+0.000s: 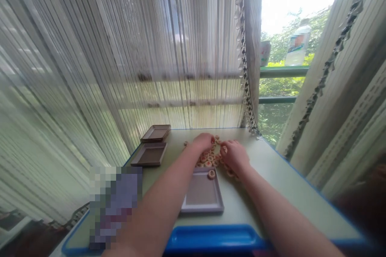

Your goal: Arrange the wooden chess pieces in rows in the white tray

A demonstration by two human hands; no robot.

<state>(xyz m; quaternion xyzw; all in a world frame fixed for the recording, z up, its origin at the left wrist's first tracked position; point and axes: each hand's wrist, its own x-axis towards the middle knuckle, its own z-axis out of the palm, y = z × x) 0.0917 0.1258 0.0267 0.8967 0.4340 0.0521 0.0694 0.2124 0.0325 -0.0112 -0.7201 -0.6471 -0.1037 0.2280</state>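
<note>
Striped curtains (193, 40) hang behind the pale bench (277, 168). Beyond the near shallow tray (202, 194), the left hand (204, 141) and right hand (237, 154) curl over round wooden game pieces (208, 164); whether the bent fingers pinch any, I cannot tell. Low, light contact should prevent scattering.

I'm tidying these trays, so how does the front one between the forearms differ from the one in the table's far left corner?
The front tray holds one round piece near its far right corner; none shows in the corner tray. The left forearm hides part of the front tray, while the corner tray is unobstructed. Both are shallow with raised rims.
</note>
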